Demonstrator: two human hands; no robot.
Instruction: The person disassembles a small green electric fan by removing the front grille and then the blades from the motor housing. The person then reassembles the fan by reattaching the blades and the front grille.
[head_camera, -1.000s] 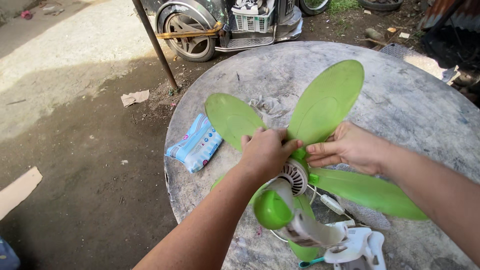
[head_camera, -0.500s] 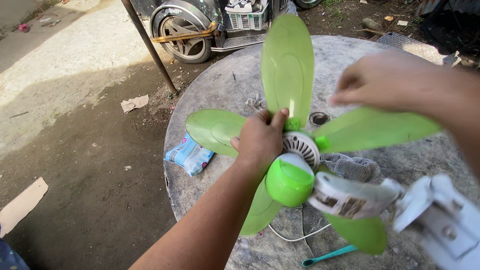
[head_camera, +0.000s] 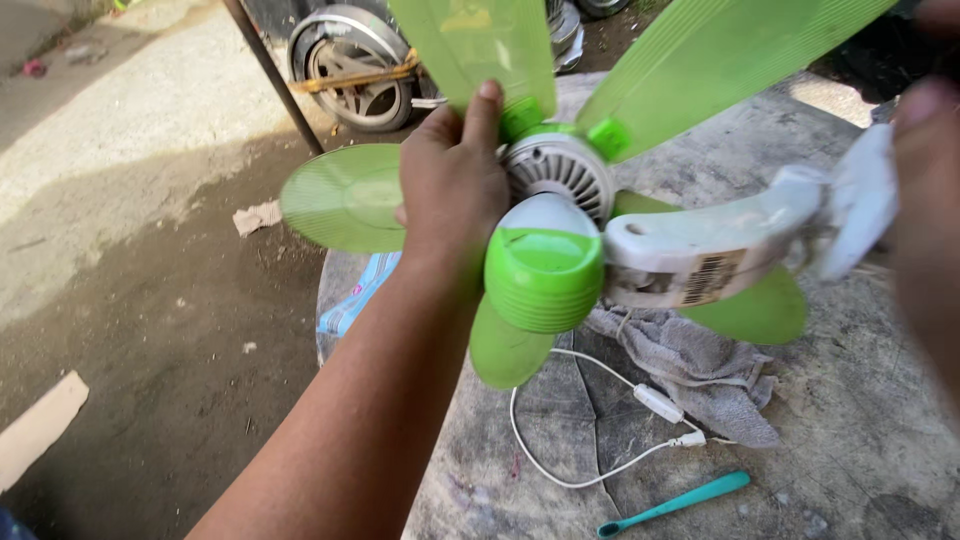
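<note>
Head camera view, looking down at a person's two bare arms over a round grey stone surface (head_camera: 860, 420) outdoors. A small green and white fan (head_camera: 560, 230) is held up in the air above that surface, close to the camera. The left hand (head_camera: 455, 185) is closed around the fan at the hub, fingers wrapped behind the base of the blades and the thumb pointing up beside a green blade clip. The right hand (head_camera: 925, 210) is at the far right edge, large and blurred; it touches the white bracket arm (head_camera: 720, 245) that sticks out sideways from the fan, but whether it grips that arm cannot be told.

Translucent green blades spread from the white vented motor housing (head_camera: 565, 170): two reach up past the top edge, one (head_camera: 345, 198) points left over the ground, and two hang lower. A round ribbed green cap (head_camera: 545, 275) faces the camera below the housing.

On the surface under the fan lies a crumpled grey cloth (head_camera: 700, 375). A thin white cord (head_camera: 560, 440) with an inline switch loops beside it, touching the cloth's edge. A teal toothbrush (head_camera: 675, 503) lies nearer the camera, apart from the cloth. A blue patterned packet (head_camera: 355, 300) sits at the surface's left edge, partly hidden by the left forearm.

Beyond is bare dirt ground (head_camera: 150, 330) and a wheel (head_camera: 350, 70) by a slanted metal pole (head_camera: 275, 75).
</note>
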